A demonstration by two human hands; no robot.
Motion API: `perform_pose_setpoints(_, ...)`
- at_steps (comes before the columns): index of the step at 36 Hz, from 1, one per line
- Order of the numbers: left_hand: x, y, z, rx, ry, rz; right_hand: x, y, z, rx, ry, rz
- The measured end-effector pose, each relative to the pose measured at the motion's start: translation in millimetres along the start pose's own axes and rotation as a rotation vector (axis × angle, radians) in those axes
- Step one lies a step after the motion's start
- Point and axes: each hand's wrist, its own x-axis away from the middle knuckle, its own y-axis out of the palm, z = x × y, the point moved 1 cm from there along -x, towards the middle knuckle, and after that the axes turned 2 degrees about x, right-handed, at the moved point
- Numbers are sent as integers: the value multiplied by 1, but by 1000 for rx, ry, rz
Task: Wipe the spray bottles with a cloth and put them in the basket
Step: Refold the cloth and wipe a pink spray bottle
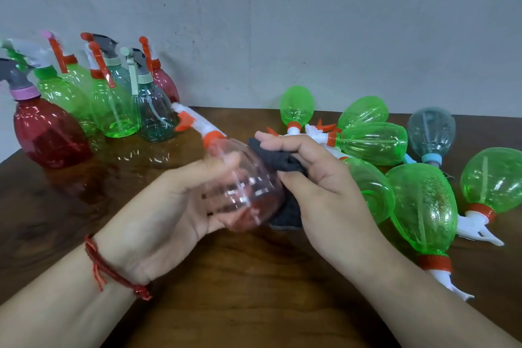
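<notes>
Your left hand (169, 206) curls round the clear pink bottle (248, 178) over the wooden table (254, 277), nozzle aimed at 11 o'clock, while your right hand (319, 186) pinches the dark cloth (282, 162) against its 3 o'clock side.

You have nothing to read here: no legible text, label, brand or number shows on the clear bottle (248, 186) held in the fingers of your left hand (169, 206), nor on the dark cloth (282, 161) under your right hand (319, 186) fingers
</notes>
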Motion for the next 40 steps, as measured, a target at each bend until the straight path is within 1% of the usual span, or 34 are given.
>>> perform_pose_setpoints(3, 0, -4, 8, 117, 85, 93, 4, 0, -1, 15, -77, -10)
perform_pose_setpoints(4, 0, -5, 9, 138, 98, 115, 6, 1, -2, 67, -123, -14)
perform_pose_setpoints(7, -2, -6, 8, 224, 88, 109, 12, 9, -3, 393, -368, -56)
perform_pose_setpoints(8, -2, -6, 6, 226, 75, 102, 14, 10, -3, 466, -432, -89)
perform_pose_setpoints(10, -1, -4, 5, 210, 50, 87, 14, 10, -4, 546, -513, -161)
perform_pose_setpoints(12, -1, -4, 3, 189, 58, 86, 12, 8, -4, 577, -537, -177)
perform_pose_setpoints(14, -3, -5, 2, 165, 79, 85, 10, 6, -3, 540, -485, -127)
perform_pose_setpoints(15, -4, -5, 2, 145, 94, 99, 8, 5, -2, 487, -420, -80)
perform_pose_setpoints(18, -4, -5, 3, 119, 155, 144, 5, 6, -3, 224, -109, 6)
perform_pose_setpoints(20, -4, -8, 3, 78, 203, 165, 4, 10, -2, 34, 78, -7)
perform_pose_setpoints(21, -4, -9, 4, 43, 228, 172, 5, 13, -1, -49, 140, -10)
perform_pose_setpoints(23, -7, -13, 3, -4, 268, 207, 7, 20, 2, -159, 215, -13)
perform_pose_setpoints(25, -8, -17, 2, 9, 293, 269, 10, 25, 4, -166, 226, -14)
perform_pose_setpoints(27, -8, -18, 3, 26, 315, 287, 14, 26, 3, -61, 155, -11)
perform_pose_setpoints(28, -8, -17, 3, 21, 324, 280, 15, 26, 2, 23, 90, -14)
perform_pose_setpoints(32, -7, -16, 3, 12, 313, 252, 20, 22, -6, 441, -292, -84)
perform_pose_setpoints(34, -8, -18, 0, 6, 267, 208, 20, 20, -6, 528, -395, -153)
perform_pose_setpoints(37, -9, -20, -2, 16, 243, 201, 17, 18, -5, 562, -441, -195)
perform_pose_setpoints(40, -11, -21, -5, 50, 219, 188, 13, 15, -4, 494, -368, -114)
